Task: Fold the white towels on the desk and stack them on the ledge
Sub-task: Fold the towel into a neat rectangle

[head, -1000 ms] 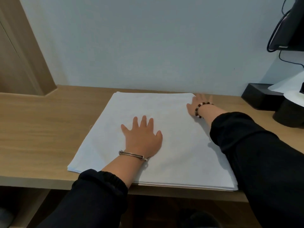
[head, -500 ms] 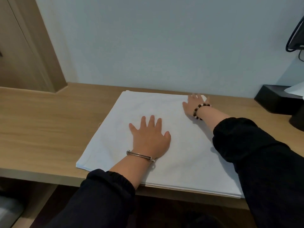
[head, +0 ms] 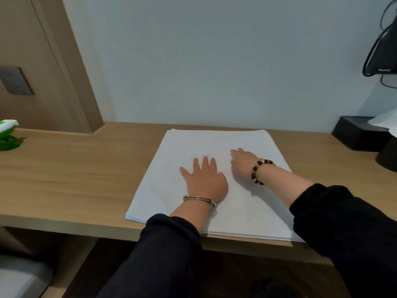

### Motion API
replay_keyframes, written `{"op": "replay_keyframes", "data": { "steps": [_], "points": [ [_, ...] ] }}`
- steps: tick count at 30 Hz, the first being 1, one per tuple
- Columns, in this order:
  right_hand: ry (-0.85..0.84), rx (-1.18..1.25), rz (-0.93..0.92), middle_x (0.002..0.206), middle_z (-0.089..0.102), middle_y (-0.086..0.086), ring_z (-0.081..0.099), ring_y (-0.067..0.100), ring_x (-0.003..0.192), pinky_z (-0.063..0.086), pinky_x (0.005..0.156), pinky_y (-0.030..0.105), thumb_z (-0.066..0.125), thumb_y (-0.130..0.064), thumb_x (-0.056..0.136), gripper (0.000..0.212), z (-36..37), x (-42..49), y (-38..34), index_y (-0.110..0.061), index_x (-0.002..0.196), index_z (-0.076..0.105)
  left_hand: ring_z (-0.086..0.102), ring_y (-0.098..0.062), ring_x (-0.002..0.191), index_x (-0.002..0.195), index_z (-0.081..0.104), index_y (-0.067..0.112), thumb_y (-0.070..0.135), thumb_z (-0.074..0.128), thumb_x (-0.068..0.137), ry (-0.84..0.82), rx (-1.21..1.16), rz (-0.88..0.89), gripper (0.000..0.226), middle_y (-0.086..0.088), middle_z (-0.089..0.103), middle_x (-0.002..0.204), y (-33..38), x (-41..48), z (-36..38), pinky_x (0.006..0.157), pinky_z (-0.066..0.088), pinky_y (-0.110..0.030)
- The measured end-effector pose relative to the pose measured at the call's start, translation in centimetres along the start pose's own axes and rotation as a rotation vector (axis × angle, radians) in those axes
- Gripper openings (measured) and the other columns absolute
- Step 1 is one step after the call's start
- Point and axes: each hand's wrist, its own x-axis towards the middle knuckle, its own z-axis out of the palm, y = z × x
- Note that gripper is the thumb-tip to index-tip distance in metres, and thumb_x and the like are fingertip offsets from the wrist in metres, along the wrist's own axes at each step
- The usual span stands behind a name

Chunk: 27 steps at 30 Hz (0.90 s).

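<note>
A white towel (head: pixel 214 143) lies flat and squarely folded on the wooden desk (head: pixel 75 179), its near edge reaching the desk's front. My left hand (head: pixel 204 179) presses flat on the towel's middle with fingers spread; a metal bangle circles that wrist. My right hand (head: pixel 243 163) lies flat on the towel just right of the left hand, fingers pointing left, a beaded bracelet on its wrist. Both arms wear black sleeves.
A green and white object (head: pixel 8 136) sits at the desk's far left. A black box (head: pixel 356 134) with white paper stands at the back right, under dark cables (head: pixel 378 46). A wood panel with a grey wall switch (head: pixel 16 80) rises at the left.
My right hand has slid from the towel's far right corner toward the middle, beside my left hand. The left hand stays put. The view has shifted left.
</note>
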Motion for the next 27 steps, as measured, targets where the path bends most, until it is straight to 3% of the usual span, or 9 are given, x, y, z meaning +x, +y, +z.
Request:
{"op": "replay_keyframes", "data": {
  "steps": [3,6,10,16,18,20,23,25,27],
  "points": [
    [0.109,-0.003,0.122,0.159,-0.004,-0.007,-0.002,0.018,0.146,0.003,0.113,0.057,0.015,-0.032,0.099,0.053,2.1,-0.6,-1.1,-0.028,0.151,0.008,0.0,-0.02,0.146,0.151,0.007,0.018,0.03,0.022,0.099,-0.016,-0.03,0.036,0.056,0.003,0.003,0.16,-1.0,0.3,-0.4,0.113,0.003,-0.056],
    [0.135,-0.019,0.114,0.159,-0.005,-0.008,-0.003,0.017,0.146,0.003,0.114,0.056,0.012,-0.035,0.1,0.052,2.2,-1.0,-0.9,-0.028,0.151,0.006,0.0,-0.018,0.146,0.151,0.01,0.027,0.043,0.018,0.098,-0.023,0.016,0.051,0.055,0.005,0.002,0.16,-5.6,0.3,-1.3,0.113,0.003,-0.055],
    [0.127,-0.019,0.101,0.159,-0.006,-0.006,-0.004,0.017,0.146,0.002,0.115,0.055,0.012,-0.035,0.099,0.053,2.2,-1.3,-1.0,-0.027,0.151,0.006,0.001,-0.021,0.146,0.15,0.009,0.028,0.052,0.016,0.096,-0.062,0.055,-0.131,0.06,0.004,0.001,0.16,-13.1,0.0,-2.7,0.113,0.007,-0.058],
    [0.086,-0.166,0.169,0.148,0.031,0.005,0.024,0.028,0.138,0.012,0.111,0.06,0.032,-0.03,0.091,0.052,0.3,-1.7,-1.9,-0.017,0.142,0.028,-0.007,-0.021,0.146,0.151,0.003,0.014,0.049,0.026,0.097,-0.146,-0.045,-0.088,0.069,-0.007,-0.005,0.159,-12.2,-1.6,-2.6,0.115,0.0,-0.051],
    [0.043,-0.336,0.194,0.144,0.036,0.008,0.026,0.032,0.136,0.01,0.111,0.061,0.045,-0.03,0.086,0.058,-1.3,-1.4,-2.7,-0.015,0.14,0.033,0.004,-0.025,0.145,0.148,0.016,0.01,0.047,0.035,0.095,-0.219,-0.101,-0.07,0.068,-0.011,0.008,0.158,-11.2,-1.5,-2.9,0.114,0.009,-0.049],
    [0.092,-0.323,0.144,0.142,0.037,0.009,0.028,0.031,0.134,0.015,0.111,0.056,0.04,-0.027,0.089,0.049,-2.5,-0.4,-3.6,-0.014,0.137,0.038,0.036,-0.03,0.128,0.127,0.042,0.004,0.039,0.045,0.093,-0.234,-0.165,-0.036,0.049,-0.016,0.04,0.139,-10.8,-0.7,-3.8,0.096,0.033,-0.038],
    [0.192,-0.168,-0.006,0.141,0.038,0.009,0.035,0.029,0.129,0.027,0.108,0.046,0.033,-0.023,0.095,0.043,-2.8,1.7,-5.4,-0.014,0.136,0.039,0.053,-0.033,0.103,0.104,0.053,0.001,0.025,0.048,0.094,-0.124,-0.273,0.015,0.027,-0.016,0.057,0.11,-12.2,1.0,-5.0,0.074,0.037,-0.033],
    [0.187,-0.049,-0.077,0.142,0.038,0.008,0.038,0.03,0.128,0.032,0.105,0.042,0.036,-0.024,0.095,0.044,-2.6,3.2,-7.0,-0.014,0.138,0.038,0.051,-0.031,0.113,0.114,0.055,0.009,0.026,0.042,0.096,-0.105,-0.283,0.041,0.028,-0.011,0.058,0.119,-14.0,2.2,-4.9,0.091,0.041,-0.037],
    [0.142,0.045,-0.165,0.146,0.036,0.007,0.037,0.029,0.13,0.033,0.107,0.041,0.035,-0.026,0.097,0.046,-2.1,4.7,-8.6,-0.015,0.141,0.035,0.032,-0.025,0.136,0.137,0.043,0.019,0.034,0.033,0.1,-0.119,-0.143,0.036,0.042,-0.003,0.04,0.146,-15.8,3.6,-4.2,0.11,0.027,-0.042]
  ]
}}
